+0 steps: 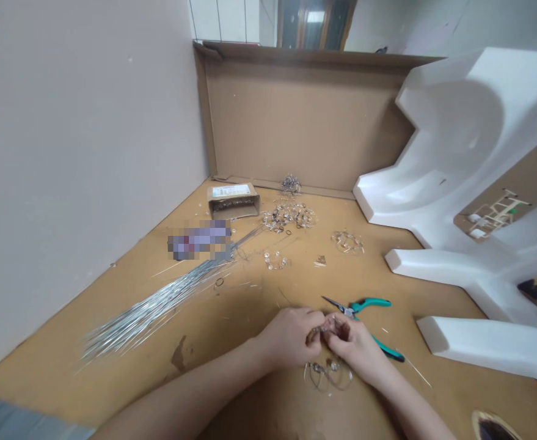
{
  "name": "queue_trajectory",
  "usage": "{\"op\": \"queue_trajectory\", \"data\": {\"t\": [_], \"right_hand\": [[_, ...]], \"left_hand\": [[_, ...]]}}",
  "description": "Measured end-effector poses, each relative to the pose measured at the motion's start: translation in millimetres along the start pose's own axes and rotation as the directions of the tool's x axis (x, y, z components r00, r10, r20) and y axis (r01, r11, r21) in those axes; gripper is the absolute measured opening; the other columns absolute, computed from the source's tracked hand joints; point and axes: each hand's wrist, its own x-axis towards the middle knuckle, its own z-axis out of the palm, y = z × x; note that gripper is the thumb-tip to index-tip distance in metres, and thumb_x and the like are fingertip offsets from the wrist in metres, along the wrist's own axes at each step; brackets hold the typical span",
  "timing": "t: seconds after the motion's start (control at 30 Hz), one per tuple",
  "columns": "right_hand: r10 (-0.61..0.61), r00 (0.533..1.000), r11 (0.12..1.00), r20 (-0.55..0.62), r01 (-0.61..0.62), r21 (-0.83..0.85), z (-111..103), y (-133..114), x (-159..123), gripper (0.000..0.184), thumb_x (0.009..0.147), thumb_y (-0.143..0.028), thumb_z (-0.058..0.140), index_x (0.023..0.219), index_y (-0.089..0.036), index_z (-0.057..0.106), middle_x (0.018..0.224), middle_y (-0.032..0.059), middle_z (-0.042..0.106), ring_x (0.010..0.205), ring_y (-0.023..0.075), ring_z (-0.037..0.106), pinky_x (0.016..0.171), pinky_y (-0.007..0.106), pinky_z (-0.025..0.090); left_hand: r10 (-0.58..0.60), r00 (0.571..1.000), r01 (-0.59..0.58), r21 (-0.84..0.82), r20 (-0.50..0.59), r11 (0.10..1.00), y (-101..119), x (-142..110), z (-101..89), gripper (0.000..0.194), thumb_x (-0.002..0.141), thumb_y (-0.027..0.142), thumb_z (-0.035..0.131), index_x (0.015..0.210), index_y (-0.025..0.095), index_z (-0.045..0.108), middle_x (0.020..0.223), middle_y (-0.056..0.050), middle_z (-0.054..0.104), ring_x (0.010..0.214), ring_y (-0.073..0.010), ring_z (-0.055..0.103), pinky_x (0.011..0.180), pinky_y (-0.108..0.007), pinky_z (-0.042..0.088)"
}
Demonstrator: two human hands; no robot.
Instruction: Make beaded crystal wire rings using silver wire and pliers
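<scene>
Since the board runs up to white foam on my right, I work near its front edge, with a wire bundle off left and teal-handled pliers against my right hand. The bead cluster, held between my hands above a loose wire tangle, should be light, springy and fragile, so I'd grip its wire, not the slippery beads. Fingers of my right and left hand are closed together on it.

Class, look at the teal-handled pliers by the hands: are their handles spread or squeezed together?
Spread: the pliers lie with their two teal handles fanning apart, one on either side of the right hand.
</scene>
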Motion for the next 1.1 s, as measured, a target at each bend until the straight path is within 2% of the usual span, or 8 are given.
{"op": "queue_trajectory", "data": {"t": [0.17,0.3,0.4,0.57,0.7,0.83,0.97,1.1], "right_hand": [[0.04,0.998,0.989,0.055,-0.047,0.138,3.0,0.6,-1.2,0.005,0.069,-0.018,0.042,0.065,-0.019,0.044,0.054,-0.0074,0.039,0.046,0.0071,0.04,0.048,0.021,0.035],[0.066,0.996,0.98,0.066,-0.077,0.181,5.3,1.5,-0.3,0.006,0.065,-0.015,0.044,0.062,-0.02,0.041,0.049,-0.0089,0.037,0.042,0.0063,0.038,0.044,0.02,0.035],[0.079,0.993,0.979,0.085,-0.093,0.18,5.3,2.9,0.7,0.007,0.063,-0.014,0.045,0.061,-0.02,0.041,0.047,-0.0096,0.037,0.039,0.0059,0.039,0.042,0.02,0.036],[0.081,0.99,0.982,0.119,-0.099,0.16,1.7,1.7,0.4,0.005,0.066,-0.019,0.049,0.071,-0.018,0.051,0.051,-0.0081,0.043,0.042,0.0068,0.044,0.043,0.02,0.037],[0.058,0.99,0.995,0.132,-0.069,0.078,0.8,0.9,-1.1,0.008,0.07,-0.023,0.051,0.075,-0.017,0.053,0.051,-0.0063,0.046,0.045,0.0079,0.043,0.045,0.02,0.035],[0.03,0.994,0.997,0.103,-0.023,-0.074,1.1,3.4,-2.7,0.01,0.073,-0.026,0.048,0.076,-0.018,0.054,0.053,-0.0055,0.046,0.048,0.009,0.043,0.047,0.021,0.035],[-0.028,0.998,0.961,0.061,0.044,-0.273,-0.7,0.8,-6.1,0.009,0.074,-0.024,0.045,0.073,-0.02,0.053,0.057,-0.0039,0.051,0.054,0.0113,0.048,0.053,0.022,0.037],[-0.033,0.999,0.914,0.04,0.046,-0.402,0.9,-7.5,-9.9,0.01,0.075,-0.027,0.044,0.075,-0.022,0.053,0.059,-0.0029,0.056,0.056,0.0133,0.053,0.055,0.024,0.039]], "left_hand": [[-0.087,0.996,0.084,-0.102,-0.027,0.991,1.7,-0.1,2.0,0.01,0.061,0.012,0.044,0.068,0.019,0.046,0.059,0.004,0.045,0.052,-0.0091,0.036,0.05,-0.021,0.023],[-0.142,0.99,0.139,-0.134,-0.008,0.981,1.3,-0.4,4.9,0.013,0.061,0.014,0.044,0.072,0.02,0.048,0.059,0.004,0.047,0.052,-0.0088,0.038,0.049,-0.02,0.024],[-0.145,0.989,0.145,-0.121,0.012,0.982,1.0,-0.8,6.5,0.013,0.062,0.015,0.044,0.073,0.02,0.048,0.058,0.004,0.047,0.051,-0.0089,0.038,0.049,-0.019,0.024],[-0.12,0.992,0.121,-0.056,0.032,0.991,1.9,-2.6,8.9,0.012,0.062,0.015,0.044,0.072,0.019,0.047,0.059,0.004,0.048,0.05,-0.0094,0.037,0.048,-0.021,0.022],[-0.101,0.994,0.102,-0.015,0.035,0.995,0.9,-3.5,10.7,0.009,0.064,0.015,0.044,0.071,0.019,0.047,0.061,0.003,0.05,0.052,-0.0099,0.041,0.049,-0.021,0.024],[-0.088,0.996,0.088,0.006,0.035,0.996,-1.7,-3.4,10.9,0.01,0.066,0.016,0.045,0.074,0.019,0.05,0.065,0.002,0.055,0.055,-0.0108,0.045,0.051,-0.022,0.027],[-0.112,0.993,0.114,-0.056,0.035,0.992,-2.1,-2.7,7.3,0.01,0.068,0.017,0.046,0.075,0.019,0.053,0.066,0.003,0.056,0.057,-0.0099,0.045,0.052,-0.02,0.029],[-0.151,0.987,0.157,-0.112,0.063,0.981,-2.3,-1.6,-0.4,0.009,0.068,0.016,0.048,0.072,0.018,0.056,0.065,0.003,0.056,0.055,-0.0086,0.043,0.052,-0.019,0.03]]}}
